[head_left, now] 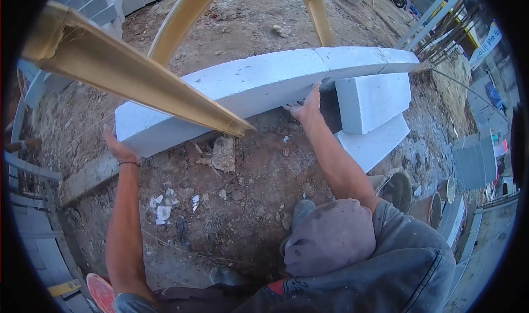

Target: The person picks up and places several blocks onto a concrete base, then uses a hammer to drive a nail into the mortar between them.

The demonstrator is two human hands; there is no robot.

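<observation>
A long white lightweight concrete block [231, 95] lies lengthwise before me, in line with more white blocks [358, 60] to its right. My left hand [117, 144] grips its left end, palm against the end face. Near its other end, my right hand [305, 106] is against the near face and lower edge, thumb up by the joint. The block's underside and some of my fingertips are hidden. Below the left end runs a grey concrete footing [91, 178]. Closer to me on the right, one white block [374, 101] rests on another white slab [377, 142].
A slanting tan channel-shaped pole [149, 84] crosses in front of the block; another pole [317, 13] stands behind. Dirt and white chips [162, 214] lie below my arms. Buckets [397, 189] stand at right, grey blocks [93, 2] at the far left.
</observation>
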